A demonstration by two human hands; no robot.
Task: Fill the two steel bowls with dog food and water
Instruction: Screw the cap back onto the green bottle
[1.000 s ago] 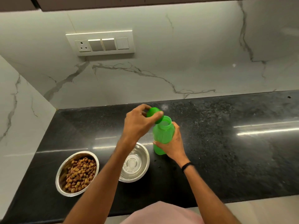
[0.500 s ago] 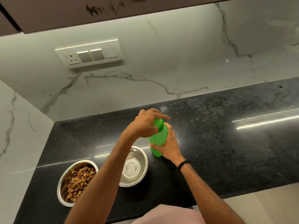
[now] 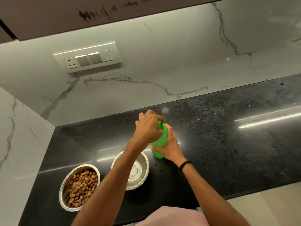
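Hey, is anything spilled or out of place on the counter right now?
Only minor: a few small dark specks lie on the black counter beside the water bowl, near the green bottle; drops or crumbs, cannot tell.

Bright green bottle point(image 3: 160, 141) against a black, grey-flecked desk point(image 3: 228, 152). At its 7 o'clock, a silver water bowl point(image 3: 145, 168); at 8 o'clock, a silver food bowl point(image 3: 61, 192) of brown and tan dog food point(image 3: 83, 186). White wall point(image 3: 162, 62) veined grey at 12 o'clock. Black wristband point(image 3: 185, 164); pale pink garment point(image 3: 172, 216) at 6 o'clock.

Counter point(image 3: 236, 152) open right of bottle point(image 3: 160, 142); kibble bowl point(image 3: 64, 190) and water bowl point(image 3: 144, 168) crowd the left.
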